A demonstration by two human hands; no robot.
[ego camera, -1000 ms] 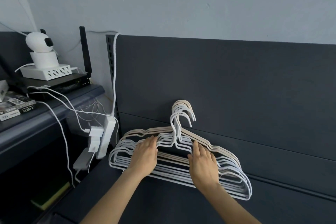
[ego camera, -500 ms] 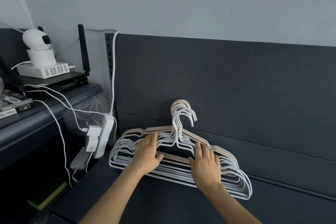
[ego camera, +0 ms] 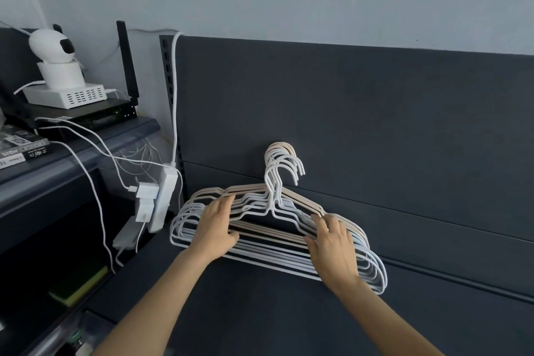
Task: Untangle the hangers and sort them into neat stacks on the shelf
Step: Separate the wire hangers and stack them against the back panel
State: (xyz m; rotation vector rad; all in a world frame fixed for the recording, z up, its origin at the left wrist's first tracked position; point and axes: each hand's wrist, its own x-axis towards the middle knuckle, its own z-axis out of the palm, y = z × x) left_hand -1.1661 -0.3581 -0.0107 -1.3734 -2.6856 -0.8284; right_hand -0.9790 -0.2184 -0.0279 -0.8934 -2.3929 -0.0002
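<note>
A stack of several white and beige wire hangers [ego camera: 260,254] lies on the dark shelf [ego camera: 260,312]. Their hooks [ego camera: 284,162] are bunched together and lean against the back panel. My left hand [ego camera: 216,230] lies on the left shoulders of the stack, with its fingers curled over the upper wires and the thumb spread below. On the right shoulders, my right hand [ego camera: 335,248] has bent fingers hooked on the wires and its thumb on the inner bars.
A white power strip [ego camera: 161,199] with plugs and cables hangs just left of the hangers. Further left, a lower shelf carries a white camera [ego camera: 53,46], a router [ego camera: 86,113] and boxes. The dark back panel [ego camera: 375,124] rises right behind the stack.
Both hands went from lying flat on the stack to curling their fingers round the wires. The right hand slid to the right along the hanger shoulders. The stack stays in place.
</note>
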